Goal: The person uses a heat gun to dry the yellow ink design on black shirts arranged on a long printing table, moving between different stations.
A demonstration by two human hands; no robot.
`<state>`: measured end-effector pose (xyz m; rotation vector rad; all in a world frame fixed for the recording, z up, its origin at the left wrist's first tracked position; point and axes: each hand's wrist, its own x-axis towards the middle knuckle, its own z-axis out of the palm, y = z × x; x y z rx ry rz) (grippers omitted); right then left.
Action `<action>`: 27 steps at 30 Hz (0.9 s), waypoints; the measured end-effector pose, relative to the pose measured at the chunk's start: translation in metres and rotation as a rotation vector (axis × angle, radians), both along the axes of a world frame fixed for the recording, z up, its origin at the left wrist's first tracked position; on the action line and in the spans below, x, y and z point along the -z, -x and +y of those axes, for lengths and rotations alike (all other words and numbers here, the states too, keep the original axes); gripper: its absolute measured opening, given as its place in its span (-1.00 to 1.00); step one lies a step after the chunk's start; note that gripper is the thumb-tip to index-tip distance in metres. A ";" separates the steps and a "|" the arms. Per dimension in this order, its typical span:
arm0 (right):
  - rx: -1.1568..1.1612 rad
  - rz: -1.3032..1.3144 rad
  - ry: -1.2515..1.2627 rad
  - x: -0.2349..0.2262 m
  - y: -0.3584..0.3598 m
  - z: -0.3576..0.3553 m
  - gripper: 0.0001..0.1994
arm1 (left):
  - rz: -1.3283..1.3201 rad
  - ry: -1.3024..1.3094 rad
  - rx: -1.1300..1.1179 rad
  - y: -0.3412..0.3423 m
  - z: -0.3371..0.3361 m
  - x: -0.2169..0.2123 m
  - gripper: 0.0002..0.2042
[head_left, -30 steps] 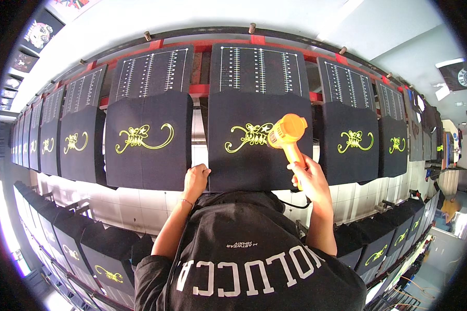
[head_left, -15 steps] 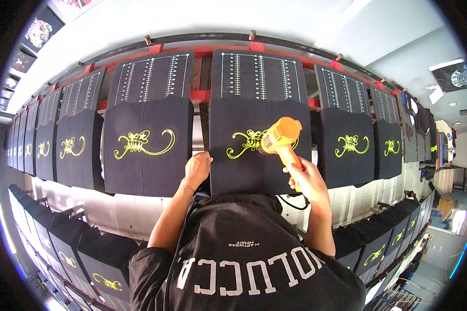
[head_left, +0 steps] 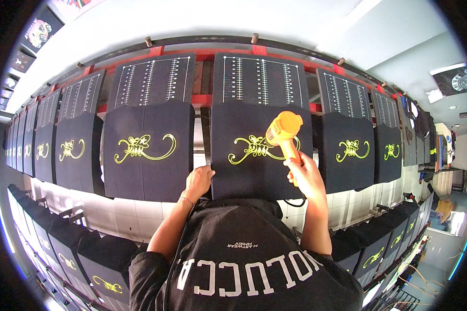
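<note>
My right hand (head_left: 305,174) grips the handle of a yellow heat gun (head_left: 283,130), whose nozzle points left at the yellow ornament print (head_left: 251,149) on a dark shirt (head_left: 261,150) stretched over the centre board. My left hand (head_left: 197,181) rests on that shirt's lower left corner, fingers curled over the edge. My dark hooded top with white lettering (head_left: 244,259) fills the lower middle and hides the shirt's bottom edge.
A long curved row of boards carries more dark shirts with the same yellow print, such as one on the left (head_left: 147,150) and one on the right (head_left: 348,151). Ruled dark panels (head_left: 259,78) on a red frame stand above. More printed shirts (head_left: 98,269) line a lower row.
The heat gun has shifted left over the print with my right hand. My left hand stays at the shirt's lower left corner. The view has tilted slightly.
</note>
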<state>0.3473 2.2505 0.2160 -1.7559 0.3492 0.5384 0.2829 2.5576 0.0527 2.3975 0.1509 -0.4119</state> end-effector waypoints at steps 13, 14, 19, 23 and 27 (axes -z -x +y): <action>0.022 -0.079 0.032 0.007 -0.014 0.001 -0.63 | -0.055 -0.045 -0.034 -0.020 -0.005 0.011 -0.75; 0.049 -0.063 0.020 0.006 -0.015 -0.001 -0.63 | -0.022 -0.044 -0.015 -0.014 -0.005 0.005 -0.75; 0.057 -0.054 0.029 0.006 -0.014 -0.004 -0.64 | 0.052 -0.035 0.015 -0.002 -0.004 -0.003 -0.76; 0.071 -0.064 -0.010 0.004 -0.014 -0.003 -0.63 | -0.134 0.034 -0.066 -0.027 -0.001 0.019 -0.76; 0.060 -0.028 -0.038 0.002 -0.015 -0.003 -0.62 | -0.213 -0.001 -0.081 -0.036 -0.002 0.024 -0.77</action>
